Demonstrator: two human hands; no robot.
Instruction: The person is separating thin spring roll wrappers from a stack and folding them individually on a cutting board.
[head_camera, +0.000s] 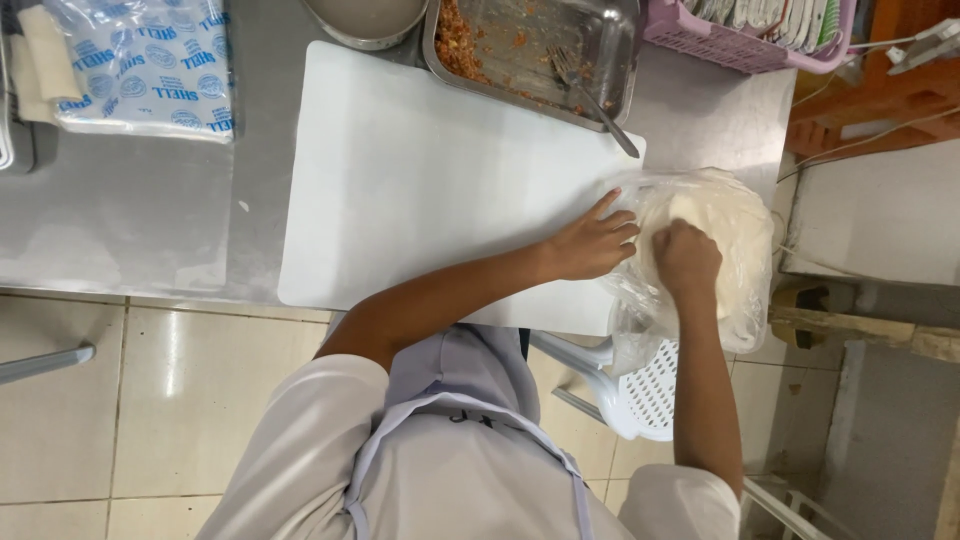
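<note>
A clear plastic bag (745, 300) lies at the right end of the white cutting board (420, 190) and holds a round stack of pale dough sheets (720, 215). My left hand (592, 245) lies flat with fingers spread on the board, pressing the bag's left edge. Inside the bag's mouth, my right hand (686, 260) is curled into a fist on top of the stack, pinching the sheets.
Behind the board stands a steel tray (610, 30) with orange-red filling and a fork (590, 90). A metal bowl (365, 25) is beside it and a pink basket (740, 40) at the back right. A blue-printed packet (150, 70) lies far left. A white plastic chair (640, 395) stands below the steel table (130, 220).
</note>
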